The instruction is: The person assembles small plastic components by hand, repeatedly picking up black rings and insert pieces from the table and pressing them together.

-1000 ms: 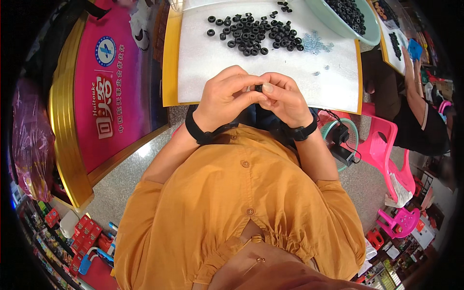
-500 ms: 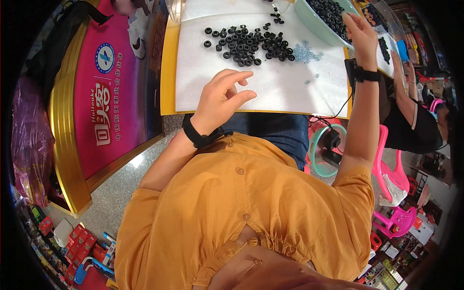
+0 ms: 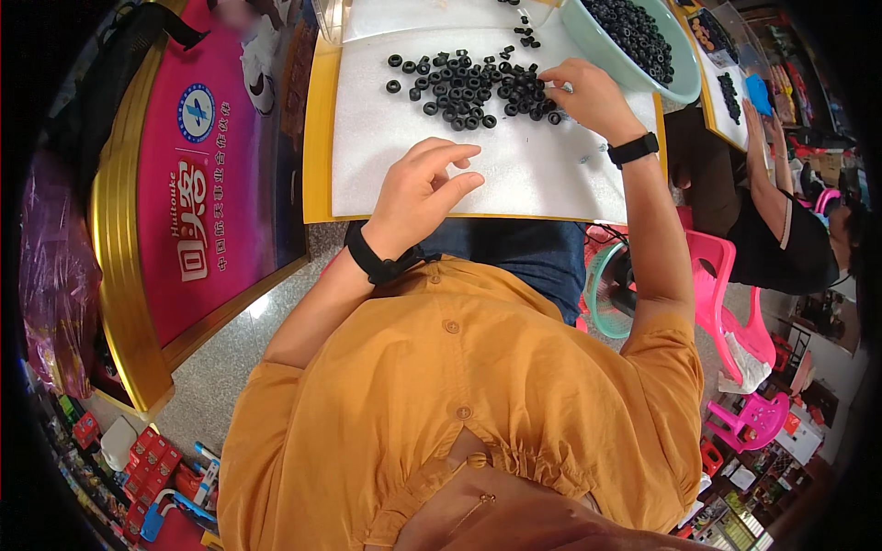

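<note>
A loose pile of small black rubber-like rings (image 3: 459,87) lies on a white foam sheet (image 3: 404,184) on the table. My right hand (image 3: 588,96) is at the pile's right edge, palm down. Its thumb and forefinger are apart at the outermost rings, and I make out nothing held between them. My left hand (image 3: 427,188) hovers in front of the pile with thumb and forefinger spread, holding nothing. At the far right a pale green basin (image 3: 684,78) holds many similar black rings. The small bluish bits are mostly hidden by my right hand.
A clear plastic container (image 3: 331,18) stands at the table's far left. Beyond the basin, a co-worker's hands (image 3: 758,119) rest by another table with black pieces. A pink chair (image 3: 721,294) and a green basket (image 3: 606,289) stand below to the right. A pink-topped counter (image 3: 220,184) is on the left.
My right hand has come from the basin's rim down and left to the ring pile, opening from a pinch. My left hand has stayed nearly still.
</note>
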Available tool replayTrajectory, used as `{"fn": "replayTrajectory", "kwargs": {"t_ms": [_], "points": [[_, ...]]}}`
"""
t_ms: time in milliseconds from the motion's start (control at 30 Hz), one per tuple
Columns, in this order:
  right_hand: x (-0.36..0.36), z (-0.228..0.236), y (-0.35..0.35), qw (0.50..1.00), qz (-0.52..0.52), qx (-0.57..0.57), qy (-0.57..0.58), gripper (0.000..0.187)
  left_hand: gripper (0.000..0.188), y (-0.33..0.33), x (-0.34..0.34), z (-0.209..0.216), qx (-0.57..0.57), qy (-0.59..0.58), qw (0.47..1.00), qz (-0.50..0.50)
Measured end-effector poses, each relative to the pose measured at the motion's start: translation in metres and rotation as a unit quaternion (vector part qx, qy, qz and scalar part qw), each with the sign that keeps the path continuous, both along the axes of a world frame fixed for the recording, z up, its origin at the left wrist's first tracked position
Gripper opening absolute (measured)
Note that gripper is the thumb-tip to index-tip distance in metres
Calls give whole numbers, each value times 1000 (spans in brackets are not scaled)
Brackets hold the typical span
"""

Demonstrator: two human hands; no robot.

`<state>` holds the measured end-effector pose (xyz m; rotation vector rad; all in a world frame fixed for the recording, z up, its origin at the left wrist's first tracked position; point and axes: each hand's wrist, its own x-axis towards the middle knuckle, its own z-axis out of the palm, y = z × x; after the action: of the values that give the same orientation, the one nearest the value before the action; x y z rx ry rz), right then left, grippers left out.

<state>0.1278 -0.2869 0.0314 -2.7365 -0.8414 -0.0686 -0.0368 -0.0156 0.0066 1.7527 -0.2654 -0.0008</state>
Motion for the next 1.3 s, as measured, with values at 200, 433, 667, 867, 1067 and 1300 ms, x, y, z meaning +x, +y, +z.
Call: {"fn": "replayTrajectory", "kwargs": {"t_ms": [200, 433, 667, 867, 1067, 1300], "points": [[-6, 7, 8, 999, -24, 8, 35, 27, 27, -1, 1, -2, 4, 1, 1000, 3], [-3, -3, 11, 1000, -6, 2, 8, 22, 25, -2, -1, -2, 19, -13, 1000, 6], [-58, 15, 44, 972, 16, 215, 94, 29, 25, -4, -3, 1, -2, -39, 999, 15], [-125, 4, 82, 906, 67, 333, 255, 30, 29, -4, -5, 5, -33, -42, 998, 36], [-137, -5, 74, 794, 4, 434, 426, 26, 26, -4, -7, 3, -18, -99, 995, 25], [-92, -8, -12, 950, -146, 271, 44, 16, 25, -6, -8, 7, 5, -45, 999, 22]]}}
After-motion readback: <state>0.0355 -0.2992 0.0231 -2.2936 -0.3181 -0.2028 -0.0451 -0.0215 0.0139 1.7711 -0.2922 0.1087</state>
